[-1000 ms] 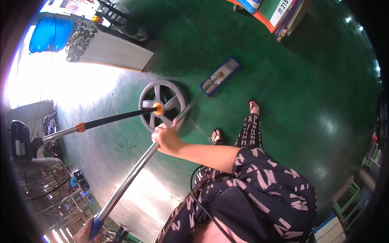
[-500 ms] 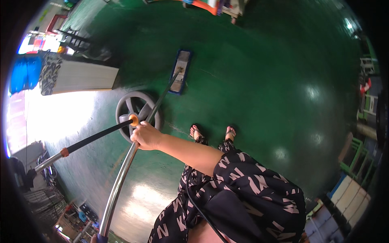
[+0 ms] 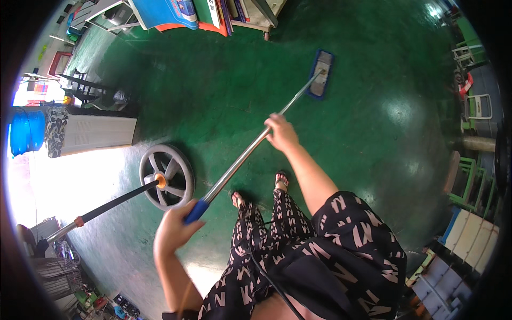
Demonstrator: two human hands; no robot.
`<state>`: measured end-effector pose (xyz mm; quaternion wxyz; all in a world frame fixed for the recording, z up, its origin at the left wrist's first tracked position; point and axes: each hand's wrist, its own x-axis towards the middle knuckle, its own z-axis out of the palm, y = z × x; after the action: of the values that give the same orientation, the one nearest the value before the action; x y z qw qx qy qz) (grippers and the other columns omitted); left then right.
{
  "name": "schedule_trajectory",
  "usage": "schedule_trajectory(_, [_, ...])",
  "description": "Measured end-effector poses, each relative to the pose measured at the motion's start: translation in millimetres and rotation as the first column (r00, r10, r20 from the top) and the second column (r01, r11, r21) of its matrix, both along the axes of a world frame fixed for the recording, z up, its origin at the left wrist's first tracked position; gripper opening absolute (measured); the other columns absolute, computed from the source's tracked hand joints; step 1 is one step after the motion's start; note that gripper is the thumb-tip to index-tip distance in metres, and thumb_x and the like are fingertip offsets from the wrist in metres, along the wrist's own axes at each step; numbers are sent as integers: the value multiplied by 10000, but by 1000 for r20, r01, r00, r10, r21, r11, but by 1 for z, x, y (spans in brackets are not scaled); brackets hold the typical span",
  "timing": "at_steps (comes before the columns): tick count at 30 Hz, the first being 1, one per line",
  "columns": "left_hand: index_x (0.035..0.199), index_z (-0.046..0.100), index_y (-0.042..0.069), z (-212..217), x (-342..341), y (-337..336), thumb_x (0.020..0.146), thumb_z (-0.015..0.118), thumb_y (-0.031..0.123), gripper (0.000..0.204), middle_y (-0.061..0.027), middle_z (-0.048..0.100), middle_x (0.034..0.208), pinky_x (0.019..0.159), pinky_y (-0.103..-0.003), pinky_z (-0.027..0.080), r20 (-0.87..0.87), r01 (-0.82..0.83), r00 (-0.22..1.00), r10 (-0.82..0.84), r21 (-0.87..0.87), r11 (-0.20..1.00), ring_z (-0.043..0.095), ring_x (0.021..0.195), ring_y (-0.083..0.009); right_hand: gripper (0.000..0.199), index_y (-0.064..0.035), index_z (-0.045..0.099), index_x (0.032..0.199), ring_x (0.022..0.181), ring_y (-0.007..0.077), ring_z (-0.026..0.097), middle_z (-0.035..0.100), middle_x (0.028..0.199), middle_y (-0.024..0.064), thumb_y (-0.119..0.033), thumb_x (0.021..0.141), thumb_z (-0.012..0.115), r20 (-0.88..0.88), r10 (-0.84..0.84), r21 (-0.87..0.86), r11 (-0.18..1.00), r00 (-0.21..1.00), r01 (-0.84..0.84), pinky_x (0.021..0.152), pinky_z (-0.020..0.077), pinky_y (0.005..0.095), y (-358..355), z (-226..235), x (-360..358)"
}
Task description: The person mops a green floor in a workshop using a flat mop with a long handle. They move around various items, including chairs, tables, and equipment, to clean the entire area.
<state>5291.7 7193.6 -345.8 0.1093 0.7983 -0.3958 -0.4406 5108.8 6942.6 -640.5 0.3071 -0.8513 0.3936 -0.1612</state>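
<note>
A flat floor mop with a blue-edged, pale rectangular head (image 3: 320, 74) lies on the green floor ahead of me, right of the middle. Its long metal pole (image 3: 237, 164) slants down toward my left side and ends in a blue grip (image 3: 197, 212). My left hand (image 3: 175, 229) is closed round that grip, slightly blurred. Farther up the pole, my right hand (image 3: 281, 133) wraps it with the arm stretched forward. Both feet, in sandals, stand below the pole.
Left of the pole stands a grey spoked round base (image 3: 166, 176) with a black post. Beyond it is a white cabinet (image 3: 98, 132) beside a blue container (image 3: 28, 130). A wheeled rack of books (image 3: 229, 16) stands at the far edge; green metal frames (image 3: 469, 181) line the right.
The mop head has moved right and slightly farther away. My left hand, with the blue grip, has come up into view, and my right hand has swung right with the pole.
</note>
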Motion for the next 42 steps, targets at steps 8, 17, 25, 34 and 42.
schedule_trajectory(8, [1170, 598, -7, -149, -71, -52, 826, 657, 141, 379, -10, 498, 584, 381, -238, 312, -625, -397, 665, 409, 168, 902, 427, 432, -70, 957, -256, 186, 1445, 1370, 412, 228, 133, 1492, 273, -294, 695, 779, -187, -292, 267, 904, 938, 335, 1028, 295, 618, 16, -43, -49])
schedule_trajectory(17, [1104, 616, -11, -7, 37, 236, 832, 588, 81, 289, 28, 472, 578, 400, -219, 321, -323, -391, 827, 459, 255, 884, 419, 446, -48, 667, -254, 447, 1175, 1218, 458, 353, 362, 1264, 251, -298, 616, 808, 79, 397, -74, 917, 914, -392, 941, 330, 610, 265, 63, 59])
schedule_trajectory(25, [1110, 617, -34, 266, -15, 530, 782, 696, 83, 357, -68, 622, 766, 541, -249, 409, 329, -770, 637, 697, 302, 562, 511, 654, -67, 417, -143, 520, 1085, 957, 248, 546, 518, 905, 61, -187, 723, 722, 685, 704, -158, 392, 185, -906, 1078, 250, 530, 559, 182, 142])
schedule_trajectory(34, [1094, 632, -20, 298, -70, 502, 784, 697, 73, 330, -47, 608, 767, 547, -241, 401, 479, -748, 649, 591, 256, 613, 508, 655, -99, 70, -114, 550, 673, 713, 276, 623, 586, 648, 62, -166, 689, 594, 546, 782, 77, 312, 302, -947, 773, 462, 433, 578, 186, 169])
schedule_trajectory(42, [1080, 646, -7, 294, -32, 456, 785, 699, 64, 308, -28, 596, 767, 554, -234, 393, 408, -622, 760, 507, 226, 750, 506, 657, -127, 116, -95, 522, 644, 655, 328, 610, 583, 623, 106, -180, 678, 594, 398, 834, 188, 333, 381, -924, 644, 472, 415, 479, 169, 144])
